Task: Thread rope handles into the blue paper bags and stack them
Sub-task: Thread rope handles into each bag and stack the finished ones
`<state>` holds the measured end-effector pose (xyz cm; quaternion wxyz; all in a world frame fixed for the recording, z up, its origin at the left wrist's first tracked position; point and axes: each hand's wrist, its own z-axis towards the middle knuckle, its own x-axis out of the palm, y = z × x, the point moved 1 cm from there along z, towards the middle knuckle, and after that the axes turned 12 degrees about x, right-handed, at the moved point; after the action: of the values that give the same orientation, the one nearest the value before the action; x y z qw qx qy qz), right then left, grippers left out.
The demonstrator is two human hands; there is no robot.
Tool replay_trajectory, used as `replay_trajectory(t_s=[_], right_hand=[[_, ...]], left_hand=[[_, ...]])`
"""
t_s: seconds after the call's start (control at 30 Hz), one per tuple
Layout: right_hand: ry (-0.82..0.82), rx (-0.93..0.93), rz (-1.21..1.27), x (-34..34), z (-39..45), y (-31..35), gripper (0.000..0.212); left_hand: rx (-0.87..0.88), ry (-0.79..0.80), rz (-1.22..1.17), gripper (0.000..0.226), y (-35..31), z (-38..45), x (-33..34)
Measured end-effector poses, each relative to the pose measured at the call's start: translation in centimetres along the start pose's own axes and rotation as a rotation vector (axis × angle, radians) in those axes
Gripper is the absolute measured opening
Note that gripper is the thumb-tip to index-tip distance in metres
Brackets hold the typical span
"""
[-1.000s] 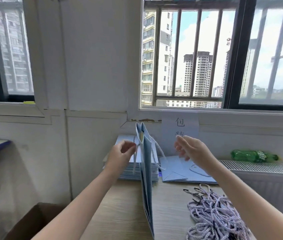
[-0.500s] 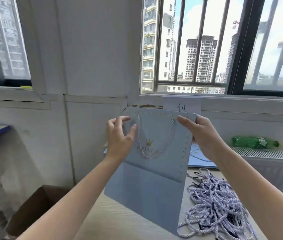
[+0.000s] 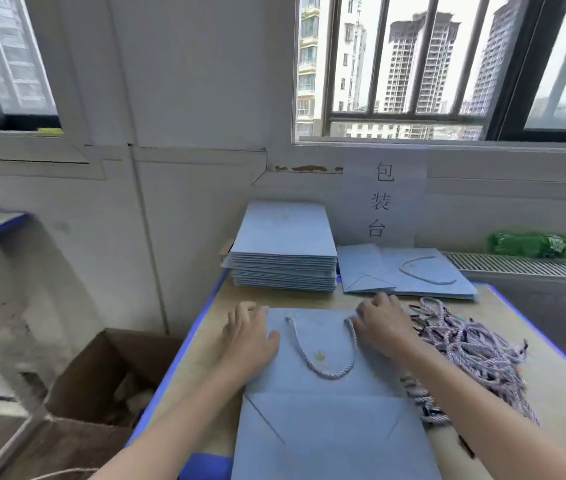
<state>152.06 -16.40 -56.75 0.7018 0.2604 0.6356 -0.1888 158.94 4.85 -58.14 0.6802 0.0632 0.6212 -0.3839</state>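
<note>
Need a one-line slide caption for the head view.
Both hands press a roped blue bag flat on the table.

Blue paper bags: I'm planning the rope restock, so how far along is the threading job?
Done: a few roped bags lie at the back right. In hand: the left hand and right hand rest on a flat bag whose rope handle shows threaded. Left: the tall stack of bags shows no handles on top, and a rope pile waits.
</note>
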Motion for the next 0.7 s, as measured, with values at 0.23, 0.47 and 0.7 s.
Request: replay_trajectory(t_s=[0.23,0.47,0.7], right_hand=[[0.014,-0.394,0.090,-1.8,1.1,5.1,0.036],[0.081,-0.430,-0.094,3.2,0.5,5.7,0.068],[0.064,-0.408,0.018,3.0,0.7,5.9,0.048]], left_hand=[[0.194,0.018,0.027,0.044,-2.4,4.7,-0.7],[0.200,0.166,0.205,0.056,-0.6,4.0,3.6],[0.220,0.252,0.195,0.058,-0.8,4.6,3.2]])
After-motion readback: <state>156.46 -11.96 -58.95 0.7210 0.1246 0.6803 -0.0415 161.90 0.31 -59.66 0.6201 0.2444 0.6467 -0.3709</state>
